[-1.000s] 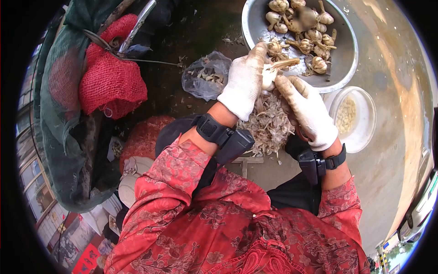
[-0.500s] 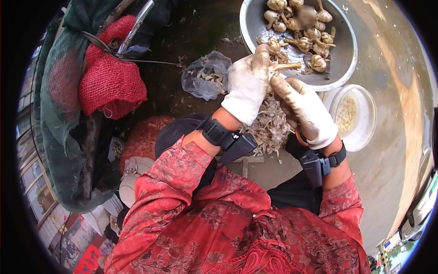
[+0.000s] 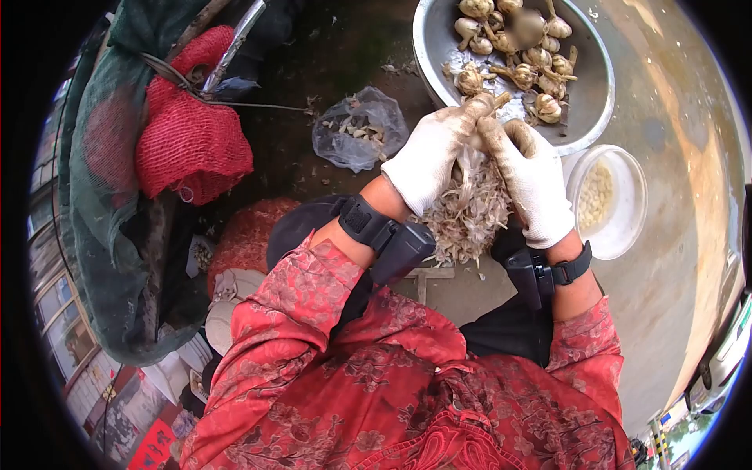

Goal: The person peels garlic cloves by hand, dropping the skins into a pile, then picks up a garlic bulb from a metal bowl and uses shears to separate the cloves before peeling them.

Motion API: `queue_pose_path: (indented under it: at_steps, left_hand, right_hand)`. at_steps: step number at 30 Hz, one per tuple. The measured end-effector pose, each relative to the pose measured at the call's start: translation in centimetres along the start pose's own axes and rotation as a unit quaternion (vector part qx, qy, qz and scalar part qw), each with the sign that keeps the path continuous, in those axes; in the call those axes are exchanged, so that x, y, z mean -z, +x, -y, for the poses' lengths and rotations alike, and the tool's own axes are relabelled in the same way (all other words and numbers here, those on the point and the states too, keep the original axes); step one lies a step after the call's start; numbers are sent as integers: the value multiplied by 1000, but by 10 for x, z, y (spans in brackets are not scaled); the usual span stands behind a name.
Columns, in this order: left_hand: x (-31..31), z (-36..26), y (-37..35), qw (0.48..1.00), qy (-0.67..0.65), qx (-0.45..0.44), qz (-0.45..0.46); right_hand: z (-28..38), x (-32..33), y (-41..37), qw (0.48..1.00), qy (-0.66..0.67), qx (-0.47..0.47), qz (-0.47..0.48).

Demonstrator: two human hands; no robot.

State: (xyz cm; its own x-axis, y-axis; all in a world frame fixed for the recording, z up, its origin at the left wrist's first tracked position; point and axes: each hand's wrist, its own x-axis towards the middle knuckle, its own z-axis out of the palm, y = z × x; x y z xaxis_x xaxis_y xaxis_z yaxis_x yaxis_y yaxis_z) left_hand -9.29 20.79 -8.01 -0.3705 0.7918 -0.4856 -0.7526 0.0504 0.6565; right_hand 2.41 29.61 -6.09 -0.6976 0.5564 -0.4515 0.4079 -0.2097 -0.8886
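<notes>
Near the round metal basin [image 3: 593, 100], a tan-stalked garlic bulb [image 3: 502, 99] is finger-gripped by the white-gloved left hand [image 3: 435, 145] and right hand [image 3: 534, 180].

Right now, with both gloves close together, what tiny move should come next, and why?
Maybe a small peeling tug with the right hand, because it's close beside the left hand, where a garlic stalk pokes out, and loose skins lie just below.

Garlic [image 3: 502, 100] — tan stem poking past gloved fingers [image 3: 492, 135], rest mostly hidden
</notes>
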Motion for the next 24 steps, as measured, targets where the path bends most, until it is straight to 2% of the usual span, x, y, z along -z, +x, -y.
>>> queue_pose_path:
  at_steps: [1,2,3,6,8,12,14,18,20,22,24]
  left_hand:
    - [3,-1,0,1000,0,-1,-1]
    - [7,-3,1,999,-10,29,21]
    - [8,-4,1,997,-21,59,44]
    - [8,-5,4,994,-60,62,71]
    - [11,-6,5,995,-60,58,59]
    - [11,-1,7,996,-72,27,38]
    - [11,-2,6,996,-74,31,39]
    - [12,0,6,996,-84,31,13]
    - [14,-1,4,994,-101,40,25]
    - [14,-2,4,991,-115,50,38]
    - [10,-2,5,995,-101,17,12]
  right_hand:
    - [2,-1,-4,989,-104,104,-24]
    - [4,-1,-6,956,-206,205,-48]
    - [8,-1,-7,956,-206,204,-49]
    - [15,-1,-7,954,-249,160,-55]
    - [12,-1,-8,903,-314,285,-66]
    - [27,-4,-13,938,-270,216,-27]
    - [31,-3,-15,954,-268,131,20]
    - [18,8,-11,922,-337,183,55]
    - [21,13,-9,926,-312,162,135]
    - [23,14,-10,931,-308,141,139]
    - [28,15,-11,934,-303,120,145]
